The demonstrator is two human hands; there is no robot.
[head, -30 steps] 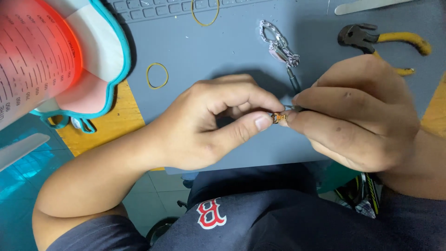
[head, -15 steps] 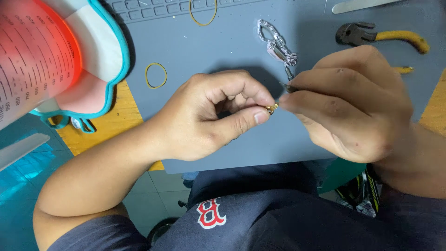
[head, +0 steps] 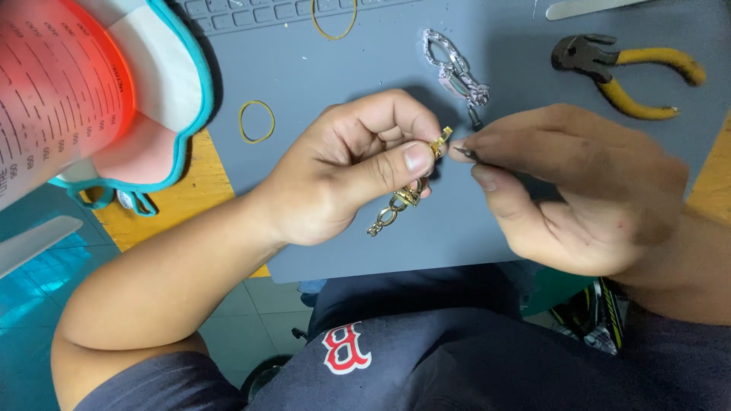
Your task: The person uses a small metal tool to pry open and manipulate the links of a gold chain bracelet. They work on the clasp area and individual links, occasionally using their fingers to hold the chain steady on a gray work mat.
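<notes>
The left hand (head: 343, 179) is pinching a gold link chain (head: 407, 190) between thumb and forefinger, fingers closed on the topmost link, which is projecting just beyond the thumb tip. The right hand (head: 579, 190) is gripping a thin dark pointed tool (head: 466, 152) between thumb and forefinger; its tip is sitting just beside the top link, and contact cannot be confirmed.

Procedure note, as a judgement: the thumb pad should be holding the top link flat and steady so the tool tip is meeting the link opening squarely; light, controlled pressure is advisable, since the link is small and could be slipping sideways out of the pinch.

Orientation: the chain's long axis is running diagonally, from the top link at the fingertips down toward the left palm, with the free end hanging below the thumb over the grey mat (head: 343, 84). The tool is pointing toward the left thumb.

Beyond the fingertips, a silver chain (head: 455, 67) and yellow-handled pliers (head: 628, 68) are lying on the mat.
</notes>
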